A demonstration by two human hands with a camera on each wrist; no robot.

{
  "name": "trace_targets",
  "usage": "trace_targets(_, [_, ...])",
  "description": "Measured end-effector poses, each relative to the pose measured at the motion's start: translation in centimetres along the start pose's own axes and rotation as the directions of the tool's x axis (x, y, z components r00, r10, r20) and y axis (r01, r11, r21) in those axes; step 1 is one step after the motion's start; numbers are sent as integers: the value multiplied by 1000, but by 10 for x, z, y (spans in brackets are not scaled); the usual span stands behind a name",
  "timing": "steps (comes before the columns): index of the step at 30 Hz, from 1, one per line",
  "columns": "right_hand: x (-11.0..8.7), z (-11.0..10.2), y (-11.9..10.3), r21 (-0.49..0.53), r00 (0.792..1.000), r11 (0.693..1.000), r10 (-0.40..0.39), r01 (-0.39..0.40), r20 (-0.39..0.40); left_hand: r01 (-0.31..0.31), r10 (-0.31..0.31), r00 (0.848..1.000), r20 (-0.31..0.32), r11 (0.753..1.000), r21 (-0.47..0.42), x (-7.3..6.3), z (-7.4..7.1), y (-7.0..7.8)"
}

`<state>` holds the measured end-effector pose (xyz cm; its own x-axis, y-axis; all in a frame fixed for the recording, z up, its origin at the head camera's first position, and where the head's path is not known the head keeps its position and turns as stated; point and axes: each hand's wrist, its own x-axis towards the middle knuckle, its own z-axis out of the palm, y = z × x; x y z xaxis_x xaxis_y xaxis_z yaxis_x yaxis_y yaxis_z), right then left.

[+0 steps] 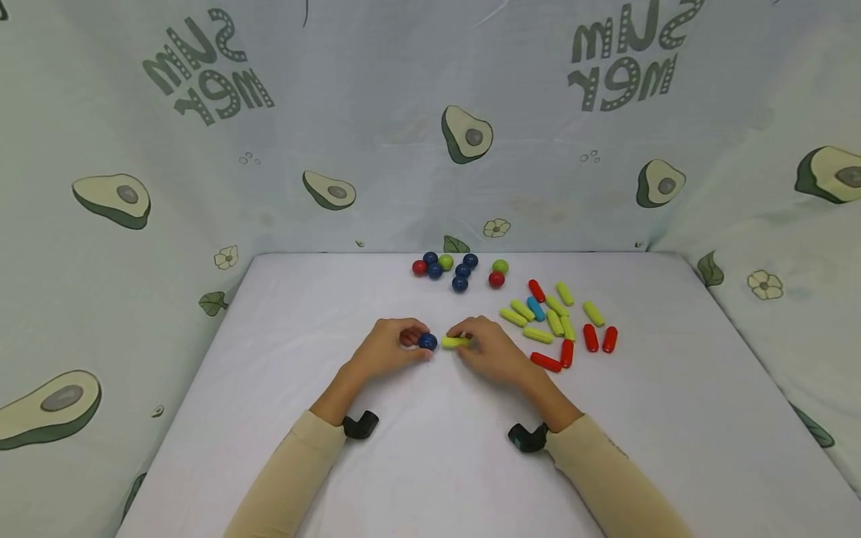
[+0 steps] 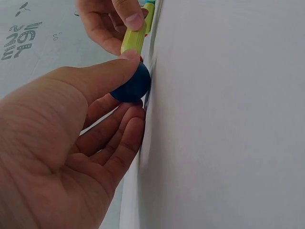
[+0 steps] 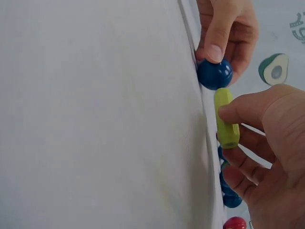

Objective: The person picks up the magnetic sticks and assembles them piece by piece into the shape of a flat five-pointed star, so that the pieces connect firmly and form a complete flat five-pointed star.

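Observation:
My left hand (image 1: 392,347) pinches a dark blue ball (image 1: 427,341) between thumb and fingers, low over the white table. Facing it, my right hand (image 1: 489,348) holds a short yellow-green ribbed stick (image 1: 451,342) between thumb and fingers. One end of the stick points at the ball; in the right wrist view the stick (image 3: 226,119) stands right at the ball's (image 3: 214,74) lower edge. From the left wrist, the ball (image 2: 132,85) sits under the thumb, and the stick overlaps it from behind.
Beyond the hands lie several blue balls (image 1: 463,270), with red balls (image 1: 496,279) and green balls (image 1: 500,266). To the right are scattered yellow-green sticks (image 1: 538,335), red sticks (image 1: 590,338) and one blue stick (image 1: 535,308). A printed cloth (image 1: 403,187) hangs behind the table (image 1: 303,299).

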<state>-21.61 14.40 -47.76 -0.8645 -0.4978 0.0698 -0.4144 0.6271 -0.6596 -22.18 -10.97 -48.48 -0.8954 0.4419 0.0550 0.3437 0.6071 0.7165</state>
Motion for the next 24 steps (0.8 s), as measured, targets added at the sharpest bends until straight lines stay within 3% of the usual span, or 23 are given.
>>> trace_targets(4, [4, 5, -1, 3, 1000, 1000, -19, 19, -2, 0, 0, 1000, -2, 1000, 2, 1, 0, 1])
trace_targets(12, [4, 9, 3, 12, 1000, 1000, 0, 1, -23, 56, -56, 998, -12, 998, 6, -1, -4, 4])
trace_targets(17, [8, 11, 0, 24, 999, 999, -24, 25, -45, 76, -76, 997, 10, 997, 14, -1, -6, 6])
trace_targets(24, [13, 16, -5, 45, 996, 997, -62, 65, -57, 7, -8, 1000, 25, 998, 55, 3, -2, 6])
